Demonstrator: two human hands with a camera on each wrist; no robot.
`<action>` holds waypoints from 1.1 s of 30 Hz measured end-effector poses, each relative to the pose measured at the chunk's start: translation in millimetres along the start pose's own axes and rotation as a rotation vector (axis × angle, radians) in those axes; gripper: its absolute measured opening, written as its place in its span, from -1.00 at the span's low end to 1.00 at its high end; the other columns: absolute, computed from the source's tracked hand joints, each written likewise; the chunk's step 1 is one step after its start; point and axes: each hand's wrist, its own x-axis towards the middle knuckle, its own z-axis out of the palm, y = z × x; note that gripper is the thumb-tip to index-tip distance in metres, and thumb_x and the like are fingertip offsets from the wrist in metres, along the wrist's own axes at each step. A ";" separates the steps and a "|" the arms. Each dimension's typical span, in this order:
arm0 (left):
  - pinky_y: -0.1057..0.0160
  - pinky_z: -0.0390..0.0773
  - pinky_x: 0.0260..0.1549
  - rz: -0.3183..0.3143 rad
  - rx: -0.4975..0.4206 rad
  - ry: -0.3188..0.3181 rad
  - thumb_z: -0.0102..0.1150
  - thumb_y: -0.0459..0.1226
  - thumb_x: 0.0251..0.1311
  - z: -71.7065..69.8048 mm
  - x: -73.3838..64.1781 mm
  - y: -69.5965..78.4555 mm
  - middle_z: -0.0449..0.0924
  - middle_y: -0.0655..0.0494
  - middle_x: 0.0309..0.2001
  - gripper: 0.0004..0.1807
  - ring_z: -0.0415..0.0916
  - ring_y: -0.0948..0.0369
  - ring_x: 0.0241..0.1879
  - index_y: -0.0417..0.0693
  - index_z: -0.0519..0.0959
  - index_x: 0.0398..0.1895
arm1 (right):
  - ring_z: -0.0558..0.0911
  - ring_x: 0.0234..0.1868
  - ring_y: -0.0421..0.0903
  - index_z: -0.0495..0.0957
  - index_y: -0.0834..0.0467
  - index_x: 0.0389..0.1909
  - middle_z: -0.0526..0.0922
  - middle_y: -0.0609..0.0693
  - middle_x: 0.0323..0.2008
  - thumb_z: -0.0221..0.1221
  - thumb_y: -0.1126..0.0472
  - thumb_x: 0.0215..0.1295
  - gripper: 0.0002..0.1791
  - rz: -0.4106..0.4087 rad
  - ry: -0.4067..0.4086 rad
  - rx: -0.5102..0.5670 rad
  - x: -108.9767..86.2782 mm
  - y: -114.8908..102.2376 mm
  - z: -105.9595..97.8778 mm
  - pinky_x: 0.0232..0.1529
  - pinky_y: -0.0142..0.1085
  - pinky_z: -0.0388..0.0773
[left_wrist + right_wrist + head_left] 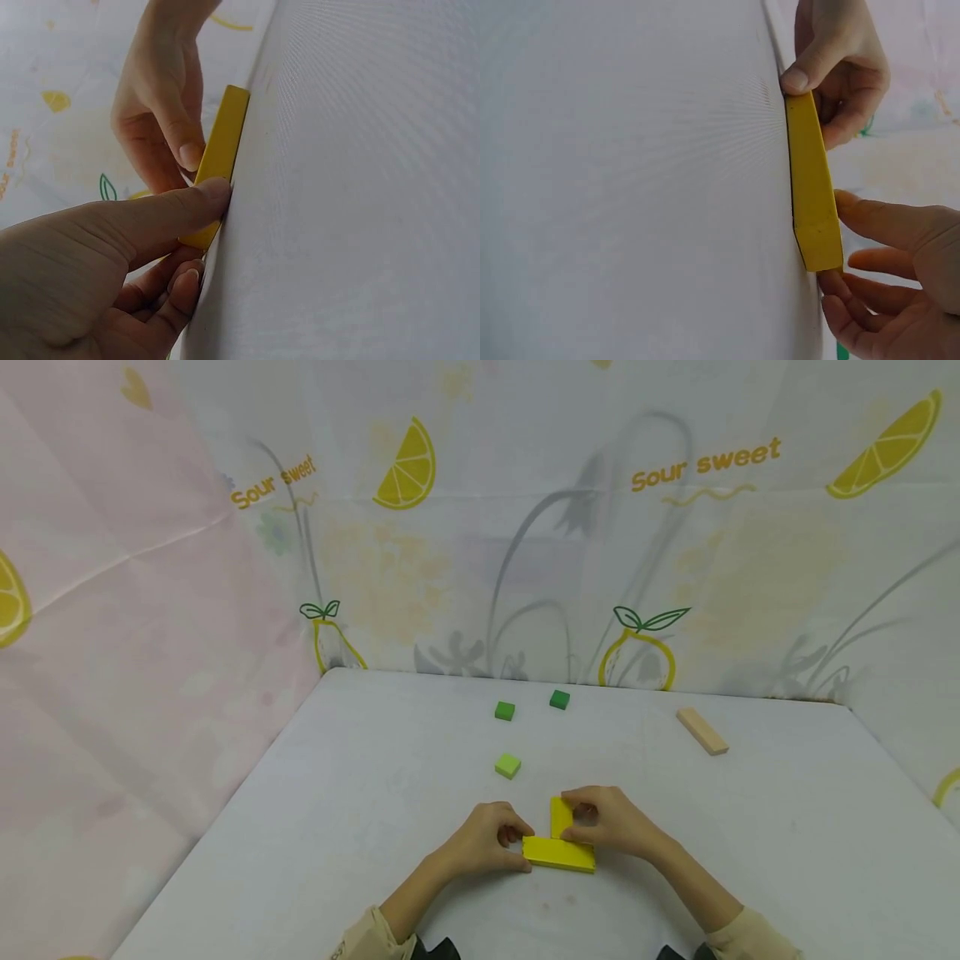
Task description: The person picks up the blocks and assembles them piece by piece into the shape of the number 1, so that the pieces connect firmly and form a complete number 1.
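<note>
A long yellow block (558, 854) lies crosswise on the white table near its front. My left hand (487, 842) pinches its left end, the thumb on the near face. Behind that block, a second yellow block (560, 816) points away from me, its near end against or very close to the long one. My right hand (613, 820) holds this second block between thumb and fingers from the right. In the left wrist view the long yellow block (223, 142) hides the second one. The right wrist view shows the long block (810, 172) with the left thumb at its far end.
Farther back on the table (360, 777) lie a light green block (507, 766) and two darker green blocks, one left (505, 711) and one right (559, 699). A plain wooden block (702, 731) lies back right. A printed cloth (480, 527) hangs behind the table.
</note>
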 end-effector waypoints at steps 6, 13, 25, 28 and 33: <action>0.49 0.46 -0.44 0.004 -0.003 0.005 0.51 -0.33 -0.20 0.0 0.2 0.3 0.53 0.11 -0.43 -0.65 0.37 0.42 -0.45 -0.26 0.67 -0.27 | 0.58 -0.24 -0.08 0.51 0.43 0.02 0.61 0.23 -0.07 0.35 0.13 0.08 -0.43 0.014 0.002 0.005 2.0 -1.6 2.8 -0.16 -0.25 0.58; 0.49 0.46 -0.43 0.002 0.002 0.003 0.51 -0.33 -0.20 0.7 0.7 -0.2 0.52 0.12 -0.43 -0.65 0.37 0.42 -0.45 -0.26 0.67 -0.27 | 0.54 -0.24 -0.11 0.51 0.40 0.02 0.60 0.21 -0.06 0.33 0.12 0.11 -0.46 0.003 -0.012 0.007 1.2 -1.9 2.1 -0.15 -0.28 0.57; 0.49 0.46 -0.43 -0.007 0.002 -0.001 0.51 -0.33 -0.21 0.6 0.5 -0.8 0.52 0.13 -0.43 -0.65 0.37 0.42 -0.45 -0.26 0.67 -0.27 | 0.54 -0.20 -0.11 0.50 0.32 0.08 0.59 0.17 -0.02 0.27 0.12 0.18 -0.50 -0.077 -0.055 0.006 -2.1 8.6 -3.1 -0.15 -0.29 0.54; 0.49 0.47 -0.43 -0.009 0.000 -0.001 0.52 -0.33 -0.21 0.8 0.4 -1.4 0.52 0.14 -0.43 -0.64 0.37 0.43 -0.45 -0.25 0.67 -0.27 | 0.53 -0.20 -0.12 0.50 0.33 0.08 0.59 0.17 -0.02 0.27 0.12 0.18 -0.50 -0.079 -0.055 0.008 -2.0 9.2 -3.0 -0.15 -0.30 0.54; 0.48 0.47 -0.43 -0.013 -0.008 0.002 0.52 -0.32 -0.21 1.1 0.6 -2.3 0.52 0.14 -0.43 -0.64 0.37 0.43 -0.45 -0.25 0.67 -0.27 | 0.51 -0.22 -0.14 0.50 0.34 0.07 0.59 0.16 -0.03 0.28 0.12 0.17 -0.49 -0.075 -0.050 0.008 -1.5 8.5 -3.0 -0.17 -0.32 0.53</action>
